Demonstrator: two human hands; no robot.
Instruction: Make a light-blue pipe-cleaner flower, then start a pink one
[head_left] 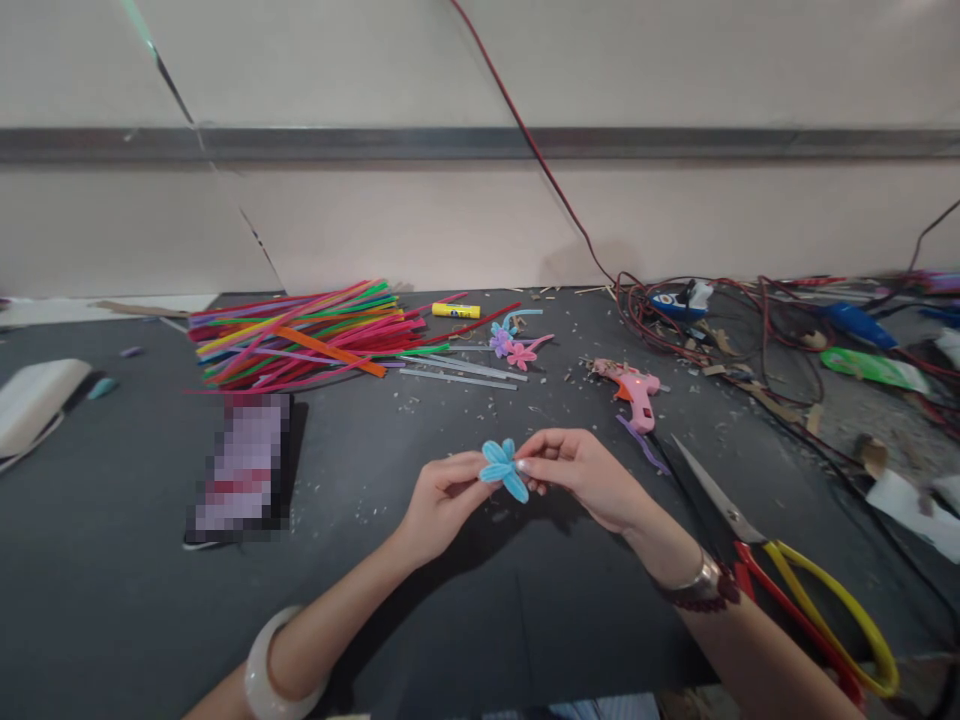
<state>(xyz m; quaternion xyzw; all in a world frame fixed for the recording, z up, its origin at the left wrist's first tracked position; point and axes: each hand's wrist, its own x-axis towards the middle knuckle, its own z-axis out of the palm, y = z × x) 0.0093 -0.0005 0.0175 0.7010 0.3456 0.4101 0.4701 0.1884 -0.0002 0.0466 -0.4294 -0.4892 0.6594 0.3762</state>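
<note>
Between my two hands, above the dark table, is a light-blue pipe-cleaner flower (496, 464) with several looped petals. My left hand (442, 500) pinches it by a petal on the left side. On the opposite side, my right hand (577, 468) grips it near the centre with thumb and fingers. Beyond the hands lie finished small flowers: a purple one (501, 343), a pink one (522, 354) and a blue one behind them. A pink glue gun (636, 390) rests to the right, with a purple pipe-cleaner piece (642, 445) beside it.
Large scissors (780, 570) with red and yellow handles lie by my right forearm. A heap of coloured pipe cleaners (315, 340), clear glue sticks (465, 375) and a yellow glue stick tube (456, 311) sit at the back. A blurred phone (244, 465) is left; tangled cables (645, 310) are right.
</note>
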